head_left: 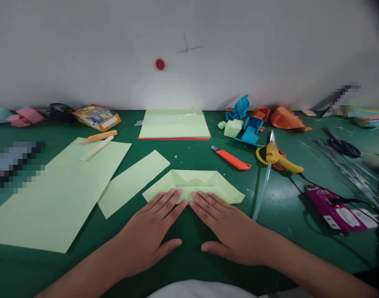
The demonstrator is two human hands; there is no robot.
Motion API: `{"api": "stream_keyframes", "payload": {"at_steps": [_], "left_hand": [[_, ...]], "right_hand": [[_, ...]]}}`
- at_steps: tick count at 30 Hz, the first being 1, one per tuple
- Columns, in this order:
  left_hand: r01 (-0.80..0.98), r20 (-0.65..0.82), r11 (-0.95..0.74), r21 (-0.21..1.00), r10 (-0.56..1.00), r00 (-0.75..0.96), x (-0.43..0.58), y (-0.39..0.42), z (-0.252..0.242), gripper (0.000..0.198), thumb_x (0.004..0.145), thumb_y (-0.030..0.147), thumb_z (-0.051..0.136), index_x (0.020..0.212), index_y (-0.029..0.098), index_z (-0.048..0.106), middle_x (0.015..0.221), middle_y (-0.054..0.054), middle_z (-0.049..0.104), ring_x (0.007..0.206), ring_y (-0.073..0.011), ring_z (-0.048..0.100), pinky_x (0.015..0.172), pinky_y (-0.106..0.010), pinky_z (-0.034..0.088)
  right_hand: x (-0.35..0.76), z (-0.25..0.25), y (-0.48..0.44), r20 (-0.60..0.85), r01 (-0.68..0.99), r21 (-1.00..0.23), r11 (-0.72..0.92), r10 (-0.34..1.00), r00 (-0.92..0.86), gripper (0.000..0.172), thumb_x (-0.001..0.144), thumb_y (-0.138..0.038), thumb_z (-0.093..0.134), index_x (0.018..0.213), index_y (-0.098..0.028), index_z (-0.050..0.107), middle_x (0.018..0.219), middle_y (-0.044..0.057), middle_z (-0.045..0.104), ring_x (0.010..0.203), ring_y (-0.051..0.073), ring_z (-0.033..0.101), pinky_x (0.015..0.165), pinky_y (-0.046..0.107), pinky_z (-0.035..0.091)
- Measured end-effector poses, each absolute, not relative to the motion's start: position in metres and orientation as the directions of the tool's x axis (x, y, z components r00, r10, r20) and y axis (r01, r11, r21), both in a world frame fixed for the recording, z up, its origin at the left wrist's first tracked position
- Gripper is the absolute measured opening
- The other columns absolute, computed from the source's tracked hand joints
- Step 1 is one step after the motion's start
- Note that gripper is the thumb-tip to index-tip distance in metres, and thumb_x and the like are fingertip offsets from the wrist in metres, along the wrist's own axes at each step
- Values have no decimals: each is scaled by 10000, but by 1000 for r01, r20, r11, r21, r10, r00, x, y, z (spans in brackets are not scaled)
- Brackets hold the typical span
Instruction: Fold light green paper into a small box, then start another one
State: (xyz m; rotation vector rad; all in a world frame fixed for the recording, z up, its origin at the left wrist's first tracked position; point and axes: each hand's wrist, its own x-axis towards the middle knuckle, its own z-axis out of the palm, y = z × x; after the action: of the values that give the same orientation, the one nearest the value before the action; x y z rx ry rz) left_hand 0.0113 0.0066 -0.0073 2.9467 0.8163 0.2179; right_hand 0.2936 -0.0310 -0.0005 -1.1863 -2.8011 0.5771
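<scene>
A folded sheet of pale green paper point(195, 177) lies on the green table in front of me, with creased flaps along its middle and slanted ends. My left hand point(155, 227) rests flat on its near left part, fingers stretched out. On the near right part, my right hand point(228, 231) lies the same way, its fingertips close to those of the left. Both thumbs point inward over the table, off the paper. The fingers hide part of the paper's near edge. To the left of the folded piece is a pale green paper strip point(135, 182).
Left lies a large green sheet point(52, 198) with pencil-like sticks point(97, 147) on it. A paper stack point(175, 124) sits by the wall. Rightward are an orange utility knife point(232, 159), a yellow glue gun point(278, 155), a purple power strip point(336, 209) with cords, and crumpled paper point(287, 118).
</scene>
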Motion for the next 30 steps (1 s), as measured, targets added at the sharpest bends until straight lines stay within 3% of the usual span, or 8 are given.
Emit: {"api": "stream_keyframes", "payload": {"at_steps": [5, 10, 16, 19, 22, 26, 30], "left_hand": [[531, 87, -839, 121, 542, 836, 3, 6, -8, 790, 1028, 526, 512, 1670, 238, 154, 1706, -84, 268, 1530, -302, 364, 1217, -462, 378], [546, 53, -820, 173, 561, 826, -8, 10, -8, 731, 1029, 485, 528, 1659, 289, 213, 1698, -40, 298, 1507, -287, 409, 1204, -441, 414], [657, 92, -723, 215, 684, 723, -15, 19, -7, 426, 1043, 361, 482, 1464, 378, 545, 1576, 32, 516, 1402, -257, 535, 1134, -444, 488], [774, 136, -567, 281, 822, 553, -15, 24, -9, 477, 1011, 357, 504, 1488, 349, 509, 1461, -28, 612, 1290, -274, 610, 1044, -436, 545], [793, 158, -478, 378, 877, 454, -16, 27, -11, 532, 984, 374, 522, 1509, 310, 466, 1275, -62, 686, 1072, -258, 690, 803, -344, 610], [734, 171, -496, 465, 863, 475, -20, 28, -10, 430, 977, 307, 502, 1405, 297, 547, 995, -20, 703, 814, -187, 682, 670, -263, 578], [629, 205, -618, 470, 770, 603, -15, 21, -1, 253, 986, 280, 523, 1187, 296, 677, 1045, -33, 723, 925, -195, 691, 751, -272, 579]], "right_hand": [[324, 2, -49, -114, 770, -303, 562, 780, -615, 812, 1061, -594, 400, 1669, -119, 146, 1725, 148, 104, 1595, 314, 111, 1284, 536, 252], [338, 6, -55, -106, 792, -291, 536, 805, -584, 756, 1069, -539, 427, 1671, -160, 170, 1720, 121, 170, 1582, 308, 200, 1266, 531, 309], [339, 22, -34, -36, 832, -285, 476, 862, -505, 477, 1063, -380, 467, 1528, -276, 487, 1606, 57, 481, 1417, 295, 514, 1138, 564, 467], [333, 25, -20, 56, 870, -300, 391, 918, -394, 497, 1026, -313, 507, 1519, -256, 479, 1517, 91, 575, 1323, 298, 578, 1059, 547, 516], [327, 27, -8, 98, 866, -345, 362, 932, -350, 567, 980, -274, 565, 1534, -233, 453, 1385, 117, 660, 1214, 299, 628, 982, 520, 545], [325, 31, 2, 126, 760, -436, 482, 869, -479, 453, 940, -159, 598, 1382, -256, 611, 1104, 66, 748, 985, 224, 679, 861, 387, 557], [330, 28, 8, 299, 685, -336, 647, 763, -574, 301, 971, -90, 526, 1111, -242, 745, 987, 61, 743, 917, 199, 657, 811, 348, 525]]}}
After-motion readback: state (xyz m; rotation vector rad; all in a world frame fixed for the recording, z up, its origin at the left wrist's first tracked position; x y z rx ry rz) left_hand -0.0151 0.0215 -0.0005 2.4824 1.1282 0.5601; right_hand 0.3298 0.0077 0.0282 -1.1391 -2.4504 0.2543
